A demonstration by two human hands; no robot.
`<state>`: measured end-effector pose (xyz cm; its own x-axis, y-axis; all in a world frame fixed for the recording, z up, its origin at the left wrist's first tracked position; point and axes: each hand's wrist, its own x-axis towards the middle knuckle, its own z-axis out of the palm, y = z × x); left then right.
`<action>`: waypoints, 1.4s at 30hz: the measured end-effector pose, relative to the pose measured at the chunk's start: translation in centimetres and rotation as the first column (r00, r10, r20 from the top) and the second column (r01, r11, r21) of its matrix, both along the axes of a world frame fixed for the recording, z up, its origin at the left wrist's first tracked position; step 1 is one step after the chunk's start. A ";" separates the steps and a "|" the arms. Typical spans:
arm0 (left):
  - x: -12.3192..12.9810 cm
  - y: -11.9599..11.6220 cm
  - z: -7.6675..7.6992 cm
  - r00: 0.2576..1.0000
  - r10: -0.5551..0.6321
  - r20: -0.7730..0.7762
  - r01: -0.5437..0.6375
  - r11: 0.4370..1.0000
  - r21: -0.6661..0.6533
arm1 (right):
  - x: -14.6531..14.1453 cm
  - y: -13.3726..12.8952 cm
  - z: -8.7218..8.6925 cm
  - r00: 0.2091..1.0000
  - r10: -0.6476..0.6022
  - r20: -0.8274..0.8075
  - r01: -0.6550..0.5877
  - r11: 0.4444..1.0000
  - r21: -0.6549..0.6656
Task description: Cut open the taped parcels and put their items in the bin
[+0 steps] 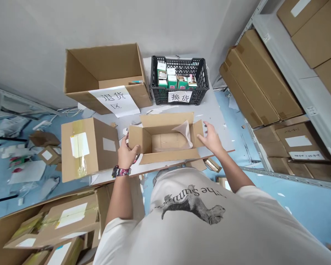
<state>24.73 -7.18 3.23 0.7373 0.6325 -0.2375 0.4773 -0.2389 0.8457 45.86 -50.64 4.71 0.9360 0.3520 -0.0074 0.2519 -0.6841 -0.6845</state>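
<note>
Left fingers (135, 148): thumb over the left flap of the open box (168, 141), the others at its outer edge; whether they grip cannot be told.
Right fingers (201, 138): open, thumb and index finger spread, the thumb at the right flap.
Open box: upright between the two sets of fingers, flaps folded outward, on the white surface (219, 121).
Crumpled paper (185, 131): inside the open box, at the end nearest the right fingers.
Taped box (78, 147): just left of the left fingers, white label on its taped side.
Large box (82, 70): beyond the left fingers, open, with a handwritten sheet (114, 101) hanging over its near wall.
Black crate (201, 88): beyond the open box, between both sets of fingers in width, a handwritten sign on its front.
Small boxes (172, 81): green and white, standing inside the black crate.
Metal shelf (306, 105): well right of the right fingers, carrying brown cartons (267, 77).
Lower box (2, 230): below and left of the left fingers, holding packed cartons (71, 213).
</note>
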 end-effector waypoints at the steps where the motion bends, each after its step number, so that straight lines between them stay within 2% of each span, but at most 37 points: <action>1: -0.4 -0.2 -0.2 1.000 0.017 -0.003 -0.017 1.000 -0.007 | -0.3 -0.4 -0.8 0.993 -0.007 -0.116 0.014 0.998 0.056; 3: -1.2 -0.5 -0.7 0.998 0.052 0.023 -0.050 0.997 -0.058 | -0.8 -0.8 -2.0 0.958 0.009 -0.288 0.042 0.985 0.169; 4: -1.5 -0.7 -0.9 0.996 0.072 0.047 -0.065 0.990 -0.128 | -1.0 -0.9 -2.4 0.942 0.015 -0.335 0.062 0.974 0.217; 6: -2.3 -1.1 -1.5 0.989 0.124 0.078 -0.098 0.957 -0.273 | -1.1 -1.1 -2.8 0.922 0.008 -0.388 0.113 0.951 0.289; 8: -3.0 -1.4 -2.0 0.983 0.165 0.085 -0.124 0.925 -0.359 | -1.1 -1.2 -2.9 0.897 -0.011 -0.441 0.178 0.924 0.338; 12: -3.4 -1.6 -2.4 0.974 0.209 0.092 -0.146 0.879 -0.454 | -0.7 -0.9 -2.9 0.847 -0.065 -0.527 0.315 0.861 0.400; 15: -2.6 -1.1 -2.1 0.982 0.177 0.062 -0.112 0.820 -0.562 | -0.5 0.0 -2.9 0.808 -0.072 -0.585 0.380 0.823 0.423; 17: -2.1 -0.9 -1.8 0.986 0.152 0.071 -0.083 0.811 -0.580 | -0.7 0.8 -3.0 0.809 -0.091 -0.581 0.393 0.819 0.419; 21: -2.4 -2.1 -1.3 0.964 0.136 0.229 -0.027 0.906 -0.423 | -1.6 1.1 -2.5 0.924 -0.136 -0.357 0.275 0.887 0.372; 25: -4.2 -5.3 -1.7 0.954 0.104 0.282 -0.015 0.953 -0.301 | -2.7 0.3 0.4 0.976 -0.219 -0.021 0.219 0.959 0.180; 26: -4.6 -6.2 -1.9 0.958 0.118 0.261 -0.038 0.955 -0.293 | -3.0 0.4 1.4 0.981 -0.168 0.095 0.158 0.982 0.103; 28: -5.1 -7.9 -2.4 0.968 0.165 0.189 -0.107 0.952 -0.286 | -3.4 1.2 3.3 0.973 0.086 0.215 -0.074 0.995 -0.064; 30: -5.3 -9.6 -2.9 0.980 0.179 0.085 -0.150 0.951 -0.270 | -3.5 2.2 4.6 0.914 0.360 0.187 -0.323 0.925 -0.202; 31: -5.2 -10.3 -3.1 0.986 0.163 0.038 -0.148 0.954 -0.259 | -3.4 2.6 4.8 0.884 0.438 0.162 -0.393 0.886 -0.247; 32: -5.1 -11.1 -3.3 0.990 0.141 0.011 -0.134 0.960 -0.247 | -3.1 2.6 4.8 0.875 0.458 0.153 -0.406 0.869 -0.281; 33: -4.8 -11.7 -3.5 0.994 0.113 0.006 -0.108 0.966 -0.233 | -2.5 2.2 4.5 0.888 0.430 0.160 -0.371 0.879 -0.300; 34: -4.3 -12.3 -3.7 0.996 0.084 0.022 -0.078 0.974 -0.213 | -1.7 1.5 4.1 0.926 0.321 0.198 -0.253 0.918 -0.307; 36: -3.0 -12.8 -4.0 0.999 0.032 0.030 -0.027 0.988 -0.155 | 0.4 -0.3 2.7 0.977 0.008 0.215 0.044 0.970 -0.240; 38: -1.3 -12.3 -4.3 0.998 0.003 -0.055 -0.009 0.993 -0.120 | 2.6 -1.9 1.1 0.971 -0.237 0.024 0.238 0.965 -0.113; 40: 0.7 -10.6 -4.6 0.994 0.034 -0.103 -0.042 0.996 -0.083 | 4.0 -2.4 -0.3 0.928 -0.291 -0.233 0.298 0.955 -0.006; 42: 2.8 -8.1 -4.8 0.992 0.125 -0.026 -0.127 0.989 -0.080 | 4.7 -1.3 -1.0 0.903 -0.258 -0.343 0.306 0.948 0.091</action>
